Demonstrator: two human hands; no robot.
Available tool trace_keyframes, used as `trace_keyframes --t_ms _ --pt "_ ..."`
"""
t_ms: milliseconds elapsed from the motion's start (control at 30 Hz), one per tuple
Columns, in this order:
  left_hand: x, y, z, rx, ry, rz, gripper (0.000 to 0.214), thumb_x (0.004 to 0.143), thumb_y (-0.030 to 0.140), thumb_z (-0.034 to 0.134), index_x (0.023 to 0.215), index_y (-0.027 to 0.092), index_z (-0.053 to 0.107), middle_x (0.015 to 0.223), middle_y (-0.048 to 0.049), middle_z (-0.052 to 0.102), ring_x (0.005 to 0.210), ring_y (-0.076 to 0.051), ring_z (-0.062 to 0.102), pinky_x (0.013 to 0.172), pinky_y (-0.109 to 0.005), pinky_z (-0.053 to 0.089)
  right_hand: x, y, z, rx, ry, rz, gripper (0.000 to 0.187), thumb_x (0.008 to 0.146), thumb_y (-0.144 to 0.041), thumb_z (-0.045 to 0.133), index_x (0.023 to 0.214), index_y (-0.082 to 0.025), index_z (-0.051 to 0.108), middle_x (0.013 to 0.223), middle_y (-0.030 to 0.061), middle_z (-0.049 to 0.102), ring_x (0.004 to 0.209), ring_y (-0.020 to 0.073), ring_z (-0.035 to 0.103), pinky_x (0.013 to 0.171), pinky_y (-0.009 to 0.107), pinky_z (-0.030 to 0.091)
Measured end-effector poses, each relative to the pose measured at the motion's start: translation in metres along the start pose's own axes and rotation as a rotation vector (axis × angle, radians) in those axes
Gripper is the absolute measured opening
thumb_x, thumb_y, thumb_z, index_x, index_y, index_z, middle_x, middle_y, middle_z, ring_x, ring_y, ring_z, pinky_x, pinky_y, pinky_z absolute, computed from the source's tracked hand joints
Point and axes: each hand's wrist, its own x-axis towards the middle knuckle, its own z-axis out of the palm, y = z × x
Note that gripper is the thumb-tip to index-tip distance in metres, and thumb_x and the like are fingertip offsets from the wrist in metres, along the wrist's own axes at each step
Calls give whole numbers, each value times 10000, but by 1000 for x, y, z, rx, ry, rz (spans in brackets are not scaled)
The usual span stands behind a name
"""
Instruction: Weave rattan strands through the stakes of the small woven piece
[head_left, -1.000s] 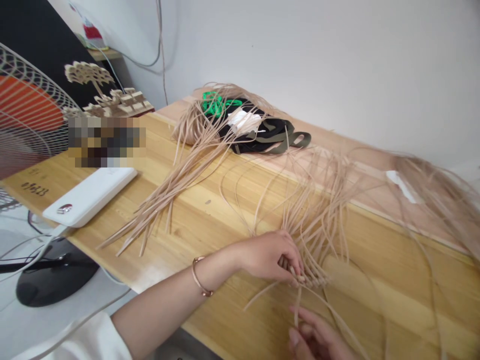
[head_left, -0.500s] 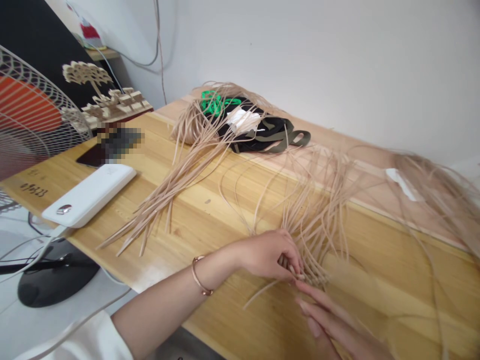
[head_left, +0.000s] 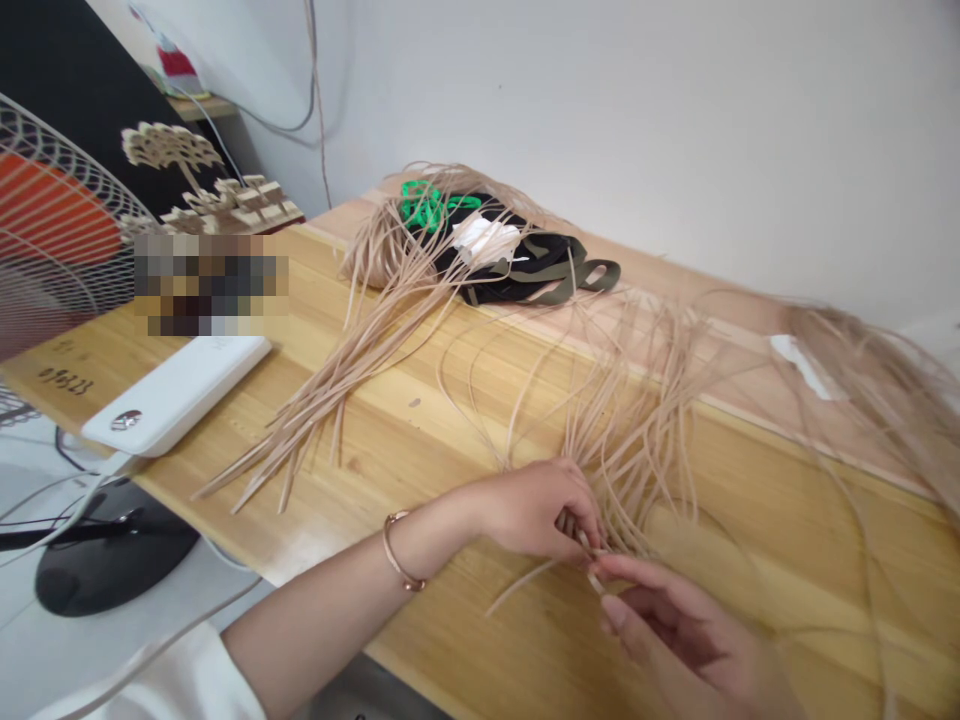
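A long wooden table [head_left: 390, 430] against a white wall carries a fan [head_left: 52, 230], a black bag [head_left: 517, 265] and loose straw strips [head_left: 630, 430]. The left hand [head_left: 536, 515] pinches the strips' gathered ends at the near edge; the right hand [head_left: 675, 625] curls half-closed, fingertips on one strip. A loosened pinch could let the woven start unravel.

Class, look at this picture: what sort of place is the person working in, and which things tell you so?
Probably a home or small workshop desk used for weaving. Loose straw strips spread over a wooden table set against a plain wall, with a standing fan and a white power bank alongside.
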Motion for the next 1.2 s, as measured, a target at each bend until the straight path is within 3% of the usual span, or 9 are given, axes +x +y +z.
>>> trace_keyframes --t_ms 133,300,700,967,1200 --pt "0 0 0 7 10 26 63 674 149 726 716 133 681 817 -41 719 863 -138 598 877 -261 395 4 -7 5 52 58 35 279 650 -383 709 866 -206 717 744 34 704 691 185 675 587 164 550" --pt "0 0 1 6 10 8 67 678 162 725 724 131 688 825 -47 715 871 -149 588 862 -264 406 7 -15 11 -30 222 119 324 636 -440 691 851 -200 726 770 43 713 724 203 680 610 180 549" --pt "-1 -1 2 -52 14 -41 87 672 209 741 711 148 694 771 -28 704 857 -153 582 824 -264 407 5 -7 10 -442 387 -65 263 710 -509 597 809 -305 731 814 -7 712 620 196 653 561 280 513" --pt "0 0 2 -76 12 -56 104 662 220 754 716 151 697 809 -36 713 852 -146 597 853 -276 399 3 -4 11 -418 374 5 306 708 -556 588 841 -312 716 850 -16 709 717 217 663 627 299 507" --pt "0 -3 3 -96 44 -38 114 648 202 762 710 145 686 782 -40 712 852 -149 593 857 -280 402 -2 7 11 -271 396 41 406 672 -539 630 922 -220 659 838 39 700 720 211 665 606 257 536"
